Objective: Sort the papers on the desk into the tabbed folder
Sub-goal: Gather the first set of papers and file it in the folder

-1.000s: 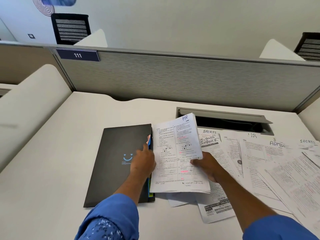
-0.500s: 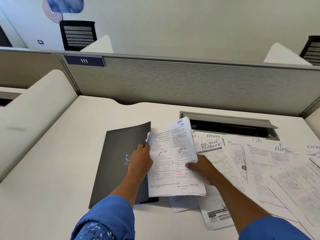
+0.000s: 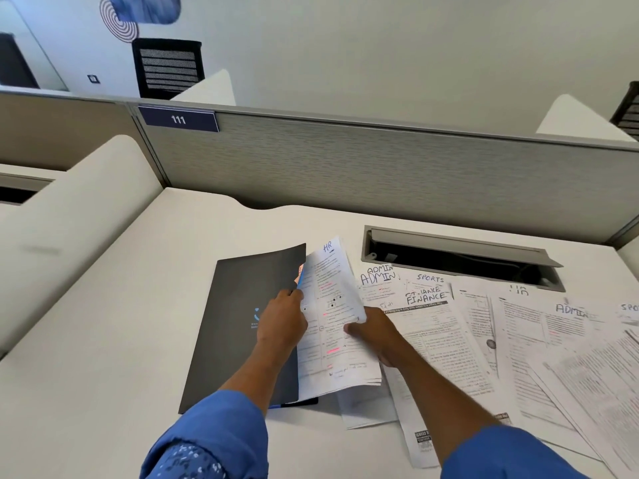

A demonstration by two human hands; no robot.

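Left hand (image 3: 281, 321) fingers pinch the black tabbed folder (image 3: 238, 326) cover raised; right hand (image 3: 377, 335) fingers clamp the HR papers (image 3: 333, 340), left edge tucked inside.

A pale desk (image 3: 103, 340) is shown under soft, even light. Beyond the fingers (image 3: 290, 298), to their right, an open cable slot (image 3: 449, 261) is cut into the desktop. Farther beyond them, a grey fabric partition (image 3: 380, 174) is fitted with a dark plate (image 3: 178, 119) reading 111. Well past it, a black mesh chair (image 3: 167, 69) is set against a pale wall (image 3: 380, 46) decorated with a blue decal (image 3: 145, 6).
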